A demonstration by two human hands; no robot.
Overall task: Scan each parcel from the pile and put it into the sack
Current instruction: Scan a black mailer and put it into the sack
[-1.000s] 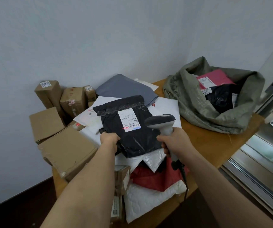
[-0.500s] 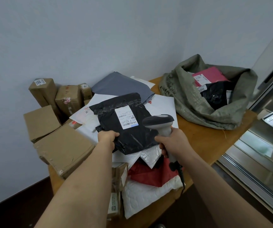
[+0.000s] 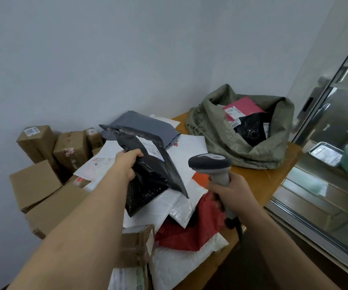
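Lifted off pile — black parcel point(image 3: 148, 170), left hand point(image 3: 127, 164) gripping | right hand point(image 3: 229, 191) clutches scanner point(image 3: 212, 164)

A single head-worn camera is looking forward and down, close over the brown wooden table point(image 3: 259, 181). It is facing the table's far corner, where two pale grey walls point(image 3: 106, 59) are meeting.
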